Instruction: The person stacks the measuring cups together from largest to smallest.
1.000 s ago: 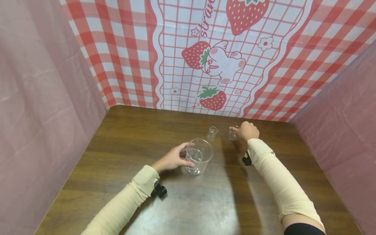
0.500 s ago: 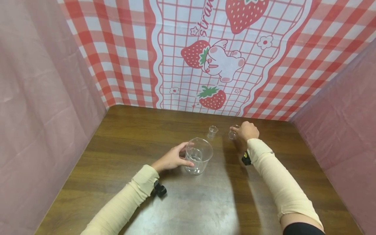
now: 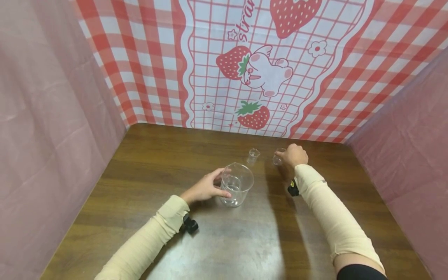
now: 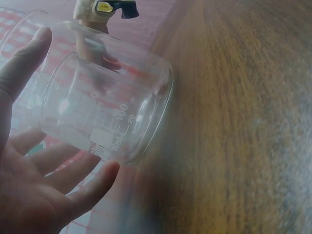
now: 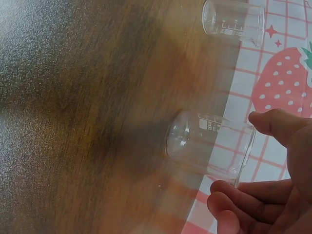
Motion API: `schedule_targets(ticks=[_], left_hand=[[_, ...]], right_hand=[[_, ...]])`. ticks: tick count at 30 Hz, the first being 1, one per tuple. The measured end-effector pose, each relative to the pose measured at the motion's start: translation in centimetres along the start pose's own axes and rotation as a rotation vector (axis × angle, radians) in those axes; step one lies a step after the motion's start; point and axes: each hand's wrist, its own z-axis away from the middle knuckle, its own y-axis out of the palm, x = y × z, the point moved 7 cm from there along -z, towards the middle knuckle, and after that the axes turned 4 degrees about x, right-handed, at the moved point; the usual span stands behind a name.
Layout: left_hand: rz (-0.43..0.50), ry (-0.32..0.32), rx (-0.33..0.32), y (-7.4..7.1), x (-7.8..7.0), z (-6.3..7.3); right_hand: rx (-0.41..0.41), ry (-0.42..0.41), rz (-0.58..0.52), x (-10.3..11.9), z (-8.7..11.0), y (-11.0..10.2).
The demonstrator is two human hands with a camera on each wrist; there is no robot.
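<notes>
My left hand holds a large clear glass beaker by its side, thumb on the near wall and fingers on the far side. Nested inside it is a smaller glass beaker, its white scale marks showing through in the left wrist view. At the back right, my right hand pinches a small glass beaker at its rim between thumb and fingers. That beaker's base is close to the wooden tabletop. Another small beaker stands upright between the two hands, toward the back.
The brown wooden table ends at the back against a red-and-white checked curtain with strawberries. Plain pink curtains hang along the left and right sides.
</notes>
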Motion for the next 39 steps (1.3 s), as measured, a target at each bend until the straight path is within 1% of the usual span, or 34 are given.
schedule_targets(ticks=[8,22,29,39], left_hand=[[0.014,-0.007,0.003,0.2,-0.1,0.2],[0.044,0.024,-0.001,0.2,-0.1,0.2],[0.033,0.026,0.000,0.1,-0.3,0.2],[0.036,0.030,0.005,0.2,-0.2,0.2]], right_hand=[[0.017,0.011,-0.027,0.2,0.4,0.0],[0.031,-0.017,-0.031,0.0,0.3,-0.2],[0.013,-0.025,-0.015,0.1,0.2,-0.5],[-0.029,-0.049,-0.014,0.8,0.6,-1.4]])
